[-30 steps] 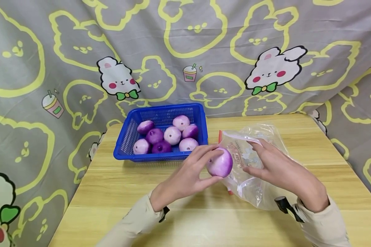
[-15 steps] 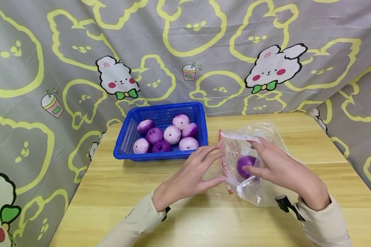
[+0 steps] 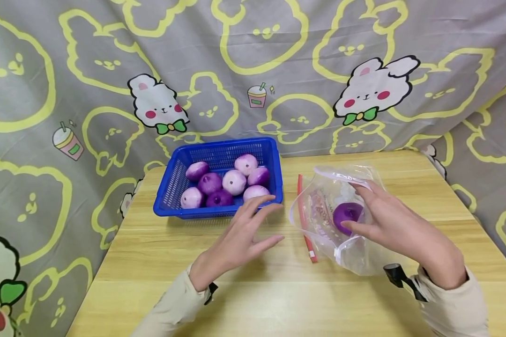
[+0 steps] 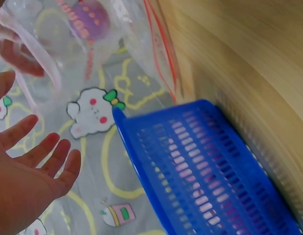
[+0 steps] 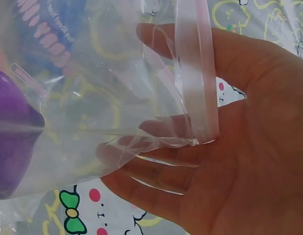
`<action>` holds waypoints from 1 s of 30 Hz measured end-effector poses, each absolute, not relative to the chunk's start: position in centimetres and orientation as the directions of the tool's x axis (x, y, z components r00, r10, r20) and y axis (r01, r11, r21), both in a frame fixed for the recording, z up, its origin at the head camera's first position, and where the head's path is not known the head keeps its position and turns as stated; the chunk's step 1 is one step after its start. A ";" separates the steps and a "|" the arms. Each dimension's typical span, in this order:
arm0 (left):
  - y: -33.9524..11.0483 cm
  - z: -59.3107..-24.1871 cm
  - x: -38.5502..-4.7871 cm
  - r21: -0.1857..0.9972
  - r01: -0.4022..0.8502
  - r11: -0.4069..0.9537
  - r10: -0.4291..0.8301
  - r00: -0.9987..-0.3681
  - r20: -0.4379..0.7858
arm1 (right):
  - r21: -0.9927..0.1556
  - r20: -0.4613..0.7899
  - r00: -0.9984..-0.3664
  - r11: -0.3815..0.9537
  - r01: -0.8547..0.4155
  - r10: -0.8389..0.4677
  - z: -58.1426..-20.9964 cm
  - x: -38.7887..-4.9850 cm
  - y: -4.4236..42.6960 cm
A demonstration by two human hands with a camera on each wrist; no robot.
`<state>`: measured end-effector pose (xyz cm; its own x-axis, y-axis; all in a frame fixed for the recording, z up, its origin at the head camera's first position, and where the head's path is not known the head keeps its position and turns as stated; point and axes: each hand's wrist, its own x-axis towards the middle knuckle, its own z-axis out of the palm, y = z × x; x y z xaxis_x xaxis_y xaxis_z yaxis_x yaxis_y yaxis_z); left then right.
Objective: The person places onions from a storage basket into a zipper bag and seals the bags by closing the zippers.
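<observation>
A purple onion (image 3: 342,216) lies inside a clear zip bag (image 3: 320,238) with a red-edged strip, on the right half of the table. My right hand (image 3: 390,222) is at the bag's mouth, thumb and fingers spread apart; plastic covers the fingertips in the right wrist view, and the bag's pale zip strip (image 5: 198,73) crosses in front of the thumb. Held in the air between bag and basket, my left hand (image 3: 240,238) has nothing in it, its fingers loosely bent. Several more onions (image 3: 234,182) sit in a blue plastic basket (image 3: 164,201), close beyond the left fingertips.
The wooden table (image 3: 286,299) reaches back to a grey curtain (image 3: 295,47) with yellow outlines and cartoon rabbits. A black wrist device (image 3: 400,281) sits on the right sleeve, near the bag's lower right side.
My left hand let go of an onion, which dropped into the bag, and then drew back left toward the basket. My right hand stayed at the bag, whose mouth has spread wider.
</observation>
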<state>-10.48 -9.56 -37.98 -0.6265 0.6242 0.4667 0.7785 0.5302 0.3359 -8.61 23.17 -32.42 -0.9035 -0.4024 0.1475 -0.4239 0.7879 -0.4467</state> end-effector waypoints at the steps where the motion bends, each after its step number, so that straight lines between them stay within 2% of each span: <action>1: -9.8 -38.0 -10.6 0.338 0.777 0.531 0.617 -0.628 0.474 | -0.444 0.153 -0.903 0.789 -0.425 -0.401 -32.4 -8.6 23.2; 9: -11.8 -38.5 -12.2 0.383 0.733 0.562 0.535 -0.675 0.507 | -0.414 0.227 -0.886 0.784 -0.463 -0.404 -32.3 -8.3 23.5; 19: -12.3 -39.7 -15.5 0.394 0.651 0.648 0.492 -0.753 0.436 | -0.415 0.228 -0.883 0.779 -0.470 -0.411 -32.3 -8.3 23.6; 30: -12.1 -39.4 -19.3 0.404 0.616 0.677 0.528 -0.788 0.317 | -0.418 0.225 -0.880 0.774 -0.476 -0.419 -32.4 -8.5 23.6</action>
